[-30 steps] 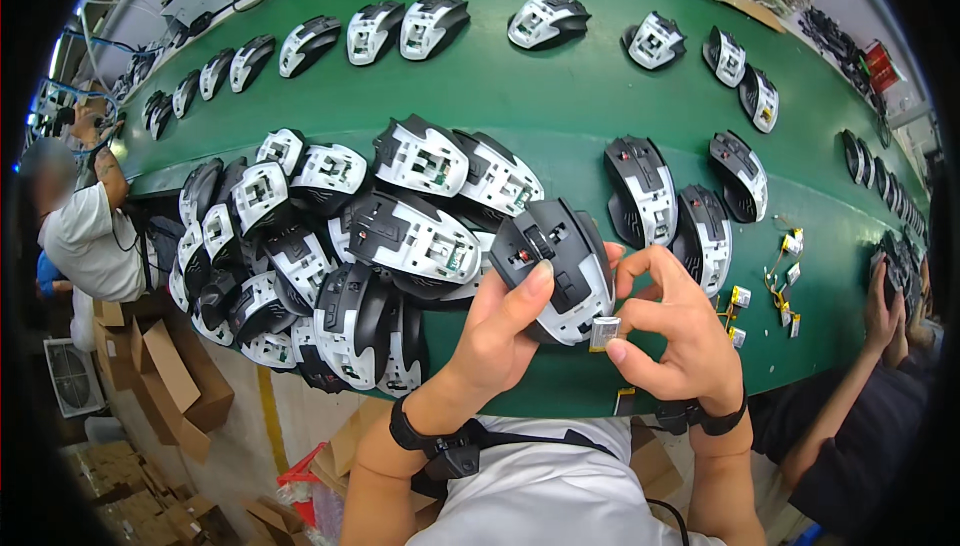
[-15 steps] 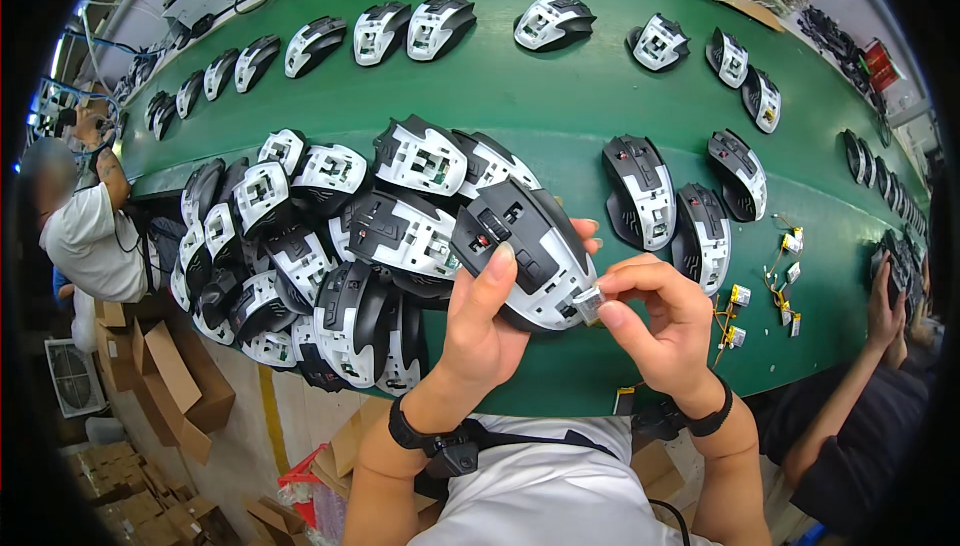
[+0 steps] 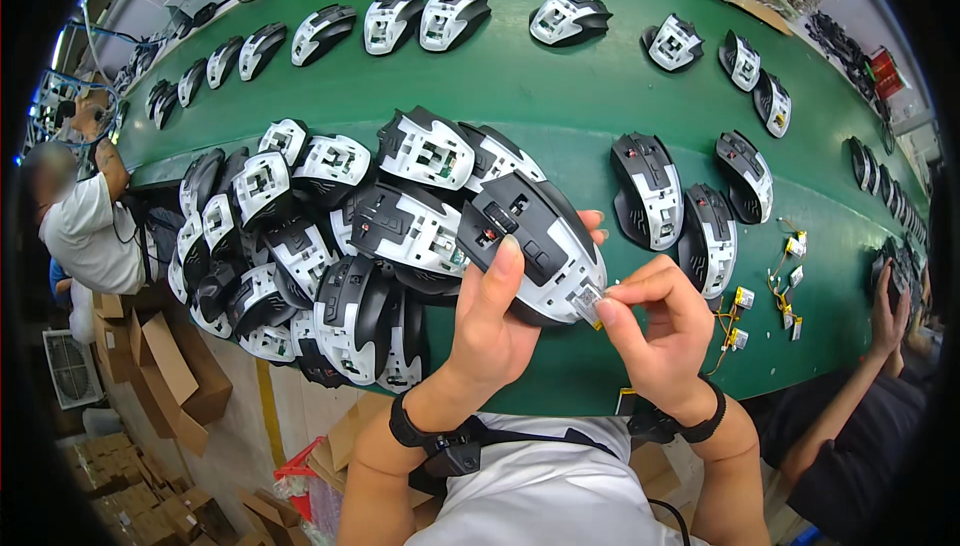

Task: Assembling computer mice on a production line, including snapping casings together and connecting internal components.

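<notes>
A half-built computer mouse (image 3: 548, 251) with a black top and white inner shell lies in my left hand (image 3: 492, 334). My left thumb presses on its side, and fingertips show beyond the far edge. My right hand (image 3: 662, 331) pinches a small flat silver battery (image 3: 585, 301) between thumb and forefinger. That battery lies over the near end of the white shell; how far it sits in the slot, I cannot tell. A heap of similar mice (image 3: 350, 316) lies left of my hands. Right of them are three more mice (image 3: 650, 191) and several loose batteries (image 3: 743, 298) with thin wires.
Across the green table (image 3: 400, 96), a row of mice (image 3: 455, 19) runs along the far side. Cardboard boxes (image 3: 185, 376) stand on the floor at left. One person (image 3: 90, 216) sits at far left; another person's hands (image 3: 885, 311) hold a dark part at right.
The battery has turned, and its flat printed face now shows over the mouse's near end. My hands and the mouse have shifted slightly; the whole view has moved a little.
</notes>
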`<state>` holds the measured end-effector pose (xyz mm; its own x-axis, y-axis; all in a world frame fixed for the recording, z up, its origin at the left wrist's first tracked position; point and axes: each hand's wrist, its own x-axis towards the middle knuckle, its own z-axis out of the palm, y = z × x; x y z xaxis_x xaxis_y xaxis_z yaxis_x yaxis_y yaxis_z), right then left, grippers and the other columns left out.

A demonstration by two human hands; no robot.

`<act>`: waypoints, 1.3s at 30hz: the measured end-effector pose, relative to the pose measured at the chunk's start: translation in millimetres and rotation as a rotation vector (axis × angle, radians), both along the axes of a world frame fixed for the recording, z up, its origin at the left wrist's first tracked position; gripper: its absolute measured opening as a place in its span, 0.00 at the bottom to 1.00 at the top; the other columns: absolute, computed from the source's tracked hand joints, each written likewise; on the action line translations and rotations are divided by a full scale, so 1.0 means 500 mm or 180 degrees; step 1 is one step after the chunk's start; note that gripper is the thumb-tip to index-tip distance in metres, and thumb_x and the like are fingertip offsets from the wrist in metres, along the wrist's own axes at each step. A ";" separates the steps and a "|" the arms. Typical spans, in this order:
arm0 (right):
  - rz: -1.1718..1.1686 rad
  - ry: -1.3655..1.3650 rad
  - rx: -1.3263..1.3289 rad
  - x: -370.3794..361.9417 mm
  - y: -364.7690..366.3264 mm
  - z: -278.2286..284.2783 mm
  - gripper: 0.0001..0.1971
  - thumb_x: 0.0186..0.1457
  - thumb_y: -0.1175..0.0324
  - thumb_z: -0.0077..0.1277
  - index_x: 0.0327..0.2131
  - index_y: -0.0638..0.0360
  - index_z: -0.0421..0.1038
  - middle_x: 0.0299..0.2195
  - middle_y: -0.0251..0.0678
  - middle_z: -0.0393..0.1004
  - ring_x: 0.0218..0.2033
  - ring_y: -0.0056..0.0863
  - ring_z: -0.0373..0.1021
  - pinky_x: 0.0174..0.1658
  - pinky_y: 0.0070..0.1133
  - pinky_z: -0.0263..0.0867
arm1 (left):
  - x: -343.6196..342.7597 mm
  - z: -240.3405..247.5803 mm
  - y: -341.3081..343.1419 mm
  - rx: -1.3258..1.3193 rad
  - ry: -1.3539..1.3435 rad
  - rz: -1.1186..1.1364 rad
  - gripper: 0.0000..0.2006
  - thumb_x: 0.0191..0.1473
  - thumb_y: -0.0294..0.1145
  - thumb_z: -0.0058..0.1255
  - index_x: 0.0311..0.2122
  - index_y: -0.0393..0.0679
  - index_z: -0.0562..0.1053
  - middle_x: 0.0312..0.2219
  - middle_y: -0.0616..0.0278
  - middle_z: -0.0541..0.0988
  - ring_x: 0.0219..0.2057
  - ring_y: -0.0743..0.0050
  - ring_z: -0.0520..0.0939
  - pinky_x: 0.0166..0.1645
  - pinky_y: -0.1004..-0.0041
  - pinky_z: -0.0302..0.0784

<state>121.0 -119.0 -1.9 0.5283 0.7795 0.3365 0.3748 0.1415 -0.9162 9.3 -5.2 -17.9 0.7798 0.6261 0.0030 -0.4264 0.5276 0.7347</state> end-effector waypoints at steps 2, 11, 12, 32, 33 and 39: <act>-0.0236 0.1696 0.0084 -0.011 0.013 0.003 0.06 0.47 0.81 0.61 0.27 0.65 0.72 0.28 0.39 0.75 0.25 0.23 0.71 0.31 0.19 0.68 | 0.009 0.003 0.000 -0.0302 -0.0235 0.0190 0.28 0.63 0.50 0.40 0.58 0.35 0.60 0.53 0.43 0.70 0.54 0.55 0.73 0.57 0.59 0.70; 0.0613 -0.0282 0.0240 0.029 0.003 0.011 0.14 0.41 0.79 0.66 0.34 0.64 0.75 0.32 0.41 0.77 0.32 0.30 0.75 0.33 0.20 0.72 | -0.006 0.005 0.016 -0.0534 -0.0256 -0.0054 0.37 0.62 0.63 0.27 0.59 0.37 0.60 0.53 0.43 0.69 0.54 0.52 0.72 0.57 0.59 0.70; 0.0630 -0.0548 0.0218 0.030 0.002 0.014 0.14 0.41 0.78 0.66 0.35 0.64 0.76 0.33 0.41 0.78 0.32 0.30 0.76 0.33 0.21 0.72 | -0.008 0.003 0.017 -0.0456 -0.0528 -0.0127 0.33 0.64 0.59 0.26 0.59 0.37 0.60 0.54 0.44 0.69 0.56 0.56 0.71 0.57 0.60 0.70; 0.0714 -0.1209 0.0177 0.041 -0.005 0.012 0.16 0.35 0.76 0.68 0.34 0.61 0.79 0.26 0.33 0.76 0.23 0.27 0.71 0.26 0.21 0.68 | 0.003 0.012 0.012 -0.0664 0.0085 -0.0249 0.30 0.65 0.55 0.30 0.51 0.33 0.66 0.45 0.47 0.77 0.42 0.62 0.81 0.47 0.65 0.79; 0.0677 -0.1275 0.0168 0.040 -0.003 0.015 0.16 0.34 0.76 0.69 0.33 0.59 0.79 0.26 0.32 0.75 0.23 0.27 0.71 0.26 0.21 0.68 | 0.008 0.015 0.017 -0.0612 0.0139 -0.0288 0.30 0.65 0.55 0.30 0.51 0.33 0.67 0.44 0.47 0.77 0.42 0.63 0.82 0.46 0.66 0.79; 0.0556 -0.1233 -0.0099 0.048 0.000 0.033 0.15 0.33 0.74 0.69 0.29 0.57 0.78 0.26 0.32 0.74 0.24 0.28 0.70 0.28 0.23 0.70 | -0.006 0.010 0.006 -0.0139 0.0681 -0.0462 0.28 0.65 0.54 0.29 0.49 0.35 0.68 0.40 0.52 0.78 0.39 0.69 0.81 0.44 0.70 0.78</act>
<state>144.9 -118.8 14.4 0.2265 0.8591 0.4590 0.6652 0.2078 -0.7172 6.4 -2.1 -13.1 0.8415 0.5034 -0.1961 -0.1814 0.6051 0.7752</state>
